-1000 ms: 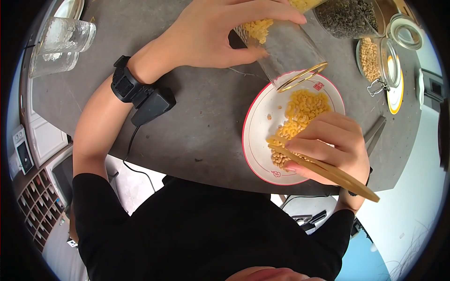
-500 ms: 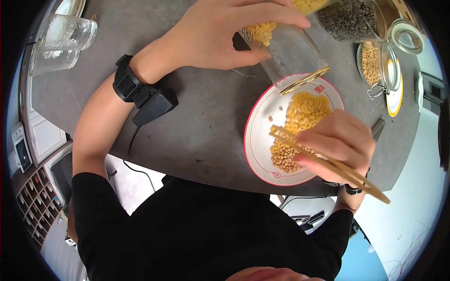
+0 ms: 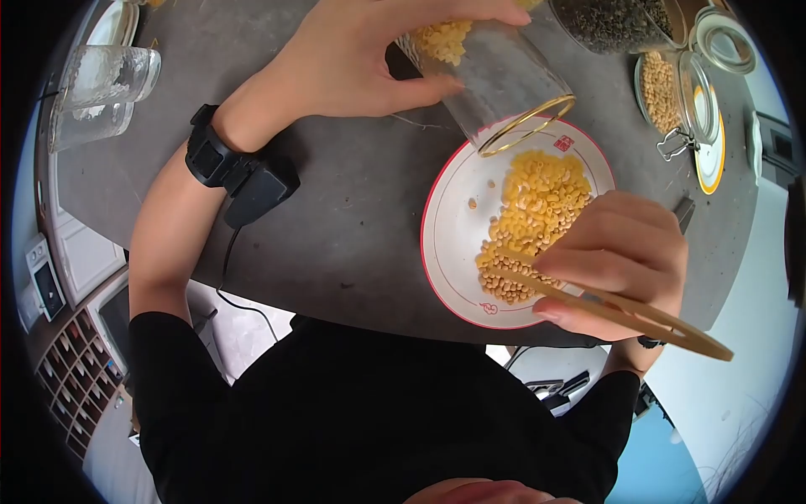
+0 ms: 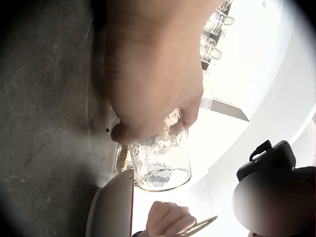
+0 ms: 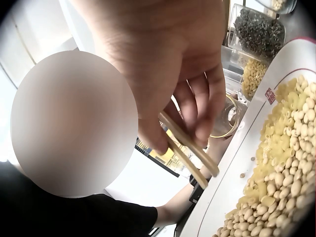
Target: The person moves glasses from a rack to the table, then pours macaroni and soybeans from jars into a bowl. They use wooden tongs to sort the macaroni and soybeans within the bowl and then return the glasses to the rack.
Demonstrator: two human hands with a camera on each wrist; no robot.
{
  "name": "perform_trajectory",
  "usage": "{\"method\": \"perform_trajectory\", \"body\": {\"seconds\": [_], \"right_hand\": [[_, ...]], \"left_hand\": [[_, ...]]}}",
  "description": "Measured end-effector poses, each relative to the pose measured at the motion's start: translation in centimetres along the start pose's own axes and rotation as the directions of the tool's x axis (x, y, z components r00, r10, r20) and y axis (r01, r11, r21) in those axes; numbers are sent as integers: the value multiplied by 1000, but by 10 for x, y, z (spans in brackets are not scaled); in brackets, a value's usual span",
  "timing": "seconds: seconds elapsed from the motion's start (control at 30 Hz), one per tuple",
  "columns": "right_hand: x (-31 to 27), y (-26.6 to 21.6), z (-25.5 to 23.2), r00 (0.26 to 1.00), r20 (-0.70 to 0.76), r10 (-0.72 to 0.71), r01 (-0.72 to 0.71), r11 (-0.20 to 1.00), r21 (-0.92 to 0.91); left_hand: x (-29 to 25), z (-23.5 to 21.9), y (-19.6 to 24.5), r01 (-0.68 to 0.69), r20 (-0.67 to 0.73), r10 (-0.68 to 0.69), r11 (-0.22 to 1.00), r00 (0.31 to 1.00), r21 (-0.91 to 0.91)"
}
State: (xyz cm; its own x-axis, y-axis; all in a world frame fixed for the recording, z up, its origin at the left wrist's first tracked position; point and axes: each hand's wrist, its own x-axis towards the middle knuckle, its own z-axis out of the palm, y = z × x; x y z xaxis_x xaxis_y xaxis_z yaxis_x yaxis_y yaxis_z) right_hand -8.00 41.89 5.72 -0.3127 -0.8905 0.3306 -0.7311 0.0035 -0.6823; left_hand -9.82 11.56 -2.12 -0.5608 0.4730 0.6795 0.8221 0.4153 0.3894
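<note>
My left hand (image 3: 344, 67) grips a clear drinking glass (image 3: 512, 88) with a gold rim, its fingers and thumb round the sides. The glass tilts with its mouth over the far edge of a white, red-rimmed dish (image 3: 441, 218); yellow pasta (image 3: 443, 40) sits toward its base. My right hand (image 3: 625, 260) holds wooden tongs (image 3: 651, 317) between thumb and fingers. The tong tips stand apart above soybeans (image 3: 508, 287) in the dish. Beside the beans lies elbow macaroni (image 3: 541, 181). In the right wrist view nothing shows between the tips of the tongs (image 5: 195, 155).
At the far right stand a container of dark dried leaves (image 3: 613, 25) and an open clip-lid jar of soybeans (image 3: 659, 92). Textured glasses (image 3: 109, 76) are at the far left. A black device (image 3: 262, 191) with a cable is strapped to my left wrist.
The tongs lifted a little from the pile, and their tips have spread apart. My right hand has shifted slightly right. The left hand still holds the tilted glass over the dish edge.
</note>
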Motion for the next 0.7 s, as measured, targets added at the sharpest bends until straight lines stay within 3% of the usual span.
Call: {"method": "perform_trajectory", "body": {"seconds": [0.07,0.13,0.27,0.43,0.7], "right_hand": [[1,0,1,994,108,6,-10,999,38],[0,0,5,992,123,21,-22,1000,6],[-4,2,10,985,167,50,-39,997,-65],[-5,0,14,983,174,62,-54,997,-49],[-3,0,19,982,167,89,-79,995,-66]], "left_hand": [[-2,1,-4,7,10,-7,1000,1000,8],[-4,8,-18,-88,-23,89,995,996,49],[-3,5,-3,-43,-71,39,997,997,-60],[-1,0,1,-10,-4,10,1000,1000,4],[-2,4,-6,-59,-36,59,998,998,13]]}}
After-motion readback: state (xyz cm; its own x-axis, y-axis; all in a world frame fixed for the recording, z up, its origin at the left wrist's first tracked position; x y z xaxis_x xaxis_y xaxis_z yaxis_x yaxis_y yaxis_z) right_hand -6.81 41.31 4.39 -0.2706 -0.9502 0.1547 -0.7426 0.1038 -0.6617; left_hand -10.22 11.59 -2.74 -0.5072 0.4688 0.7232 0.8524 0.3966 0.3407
